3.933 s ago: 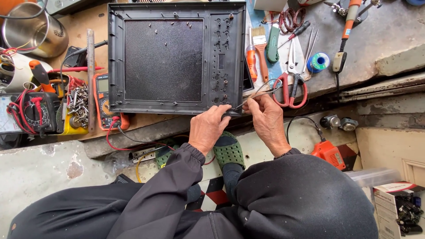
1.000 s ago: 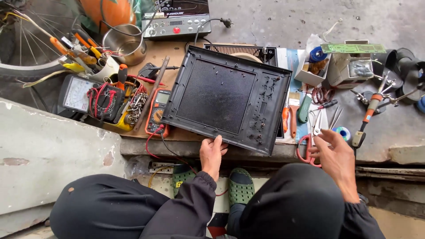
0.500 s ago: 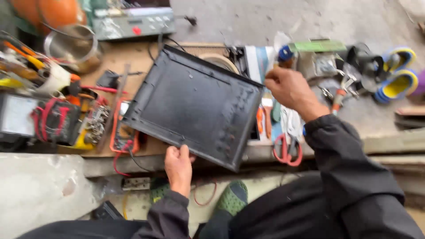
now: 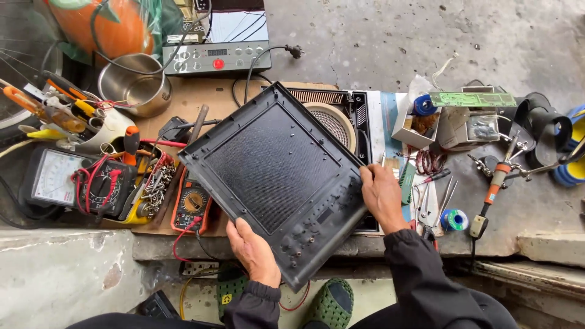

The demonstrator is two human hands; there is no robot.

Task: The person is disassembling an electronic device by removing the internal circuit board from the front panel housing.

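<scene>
Centre frame: left hand and right hand clamp opposite edges of black panel, tilted above coil. Best kept level, clear of multimeter leads.

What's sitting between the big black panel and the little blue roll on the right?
In the head view, the right hand grips the black panel; past it lie small hand tools, then the blue roll.
</scene>
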